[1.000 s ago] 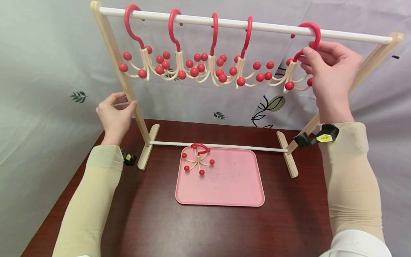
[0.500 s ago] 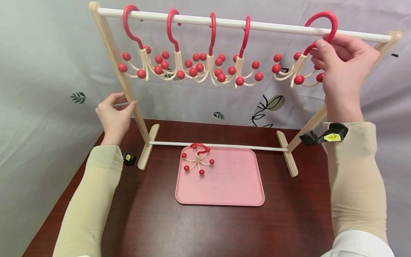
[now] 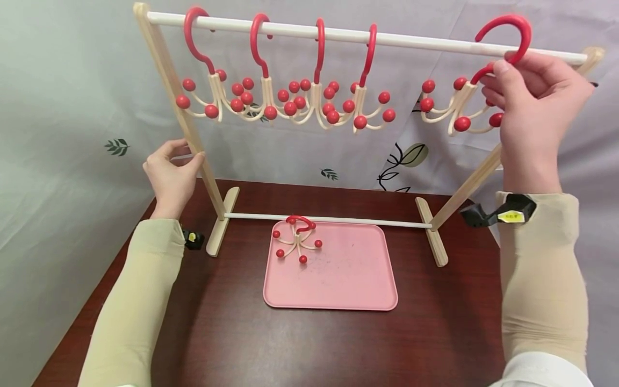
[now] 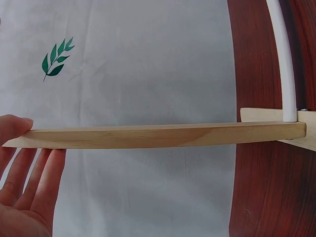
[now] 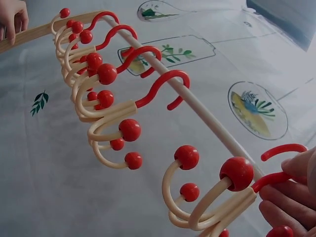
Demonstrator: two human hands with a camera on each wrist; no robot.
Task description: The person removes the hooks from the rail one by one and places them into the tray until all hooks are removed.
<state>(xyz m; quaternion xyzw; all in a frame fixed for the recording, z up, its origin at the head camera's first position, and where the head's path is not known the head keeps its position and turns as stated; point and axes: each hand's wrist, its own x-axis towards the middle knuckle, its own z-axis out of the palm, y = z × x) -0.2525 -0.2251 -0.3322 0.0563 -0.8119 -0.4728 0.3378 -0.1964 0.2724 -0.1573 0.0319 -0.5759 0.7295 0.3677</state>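
Note:
A wooden rack with a white top rail (image 3: pixel 416 43) stands on the table. Several red-hooked hangers (image 3: pixel 290 102) with cream arms and red balls hang along the rail's left half. My right hand (image 3: pixel 503 70) pinches one more such hanger (image 3: pixel 456 107) at the base of its red hook (image 3: pixel 508 24), raised at the rail's right end with the hook tip above the rail. The right wrist view shows the right hand (image 5: pixel 291 197), that hanger (image 5: pixel 217 202) and the rail (image 5: pixel 197 106). My left hand (image 3: pixel 188 153) holds the rack's left post (image 3: pixel 179 91), thumb on the wooden post (image 4: pixel 163 136).
A pink tray (image 3: pixel 348 279) lies on the dark wooden table (image 3: pixel 232 344) under the rack, with one hanger (image 3: pixel 297 242) lying at its back left. The rack's lower white rod (image 3: pixel 329 219) crosses just behind the tray. A printed cloth hangs behind.
My right hand has carried its hanger up and to the right along the rail, away from the other hangers, raising the hook higher. The left hand stays on the post.

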